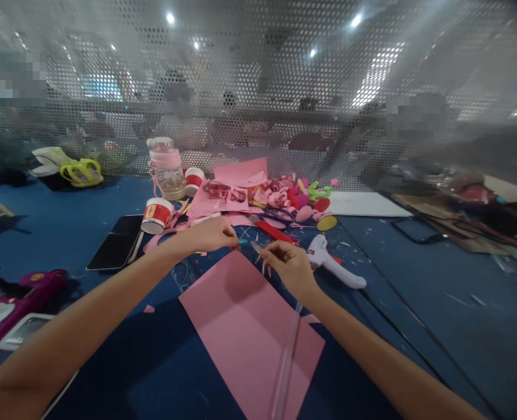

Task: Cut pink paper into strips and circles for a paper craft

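Observation:
Just past the far corner of a pink paper sheet (pixel 241 315), my left hand (pixel 215 233) is closed in a pinch. A small teal bit (pixel 243 241) shows by its fingertips; whether it is held cannot be told. My right hand (pixel 291 268) hovers above the sheet's right edge, thumb and fingers closed on a small pinkish piece (pixel 255 247). Below it a long clear stick (pixel 287 361) lies along the paper. A white glue gun (pixel 335 265) rests right of this hand, its dark cord running toward the front.
Pink paper scraps (pixel 223 198) and coloured pieces (pixel 304 198) heap at the back, near scissors (pixel 278 217). Left stand a bottle (pixel 167 169), a red-and-white paper cup (pixel 157 214), a black phone (pixel 116 242) and a purple device (pixel 22 300). A perforated screen (pixel 241 76) closes off the back.

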Motion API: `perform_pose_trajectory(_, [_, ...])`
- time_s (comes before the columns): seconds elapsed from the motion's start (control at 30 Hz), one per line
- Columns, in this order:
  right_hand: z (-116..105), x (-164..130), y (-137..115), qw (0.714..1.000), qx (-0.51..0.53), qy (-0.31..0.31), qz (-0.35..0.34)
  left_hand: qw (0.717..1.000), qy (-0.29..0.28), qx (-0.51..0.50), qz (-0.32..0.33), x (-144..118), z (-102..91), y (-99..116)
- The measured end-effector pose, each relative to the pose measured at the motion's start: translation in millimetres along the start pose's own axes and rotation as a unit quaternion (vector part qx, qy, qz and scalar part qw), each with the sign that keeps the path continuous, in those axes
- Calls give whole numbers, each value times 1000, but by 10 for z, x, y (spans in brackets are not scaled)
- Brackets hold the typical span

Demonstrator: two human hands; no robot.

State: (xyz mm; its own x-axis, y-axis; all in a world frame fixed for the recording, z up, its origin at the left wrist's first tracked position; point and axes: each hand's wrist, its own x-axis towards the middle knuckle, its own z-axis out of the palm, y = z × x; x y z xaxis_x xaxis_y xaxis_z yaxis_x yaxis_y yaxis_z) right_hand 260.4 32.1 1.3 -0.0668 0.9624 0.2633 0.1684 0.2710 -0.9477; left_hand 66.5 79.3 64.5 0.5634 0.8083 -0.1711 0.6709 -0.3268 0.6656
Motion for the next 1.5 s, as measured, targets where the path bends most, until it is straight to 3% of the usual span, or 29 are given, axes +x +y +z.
perform_pose_trajectory(0.43, [4,-36,-69,998,-51,21,-30,999,-5,33,-33,8,32,-2])
perform_pose_trajectory(0.63, [19,-56,-74,995,-87,41,-38,999,-15,26,-18,17,44,-39])
perform_pose_trajectory(1.0, [30,-77,-111,993,-98,53,-45,993,40,103,32,-61,74,74])
perform_pose_trajectory(1.17, [28,-75,-121,993,-101,54,-42,993,61,93,35,-71,92,69])
perform_pose_trajectory(1.5, [39,-95,-96,993,-95,52,-45,998,34,53,13,-61,50,40])
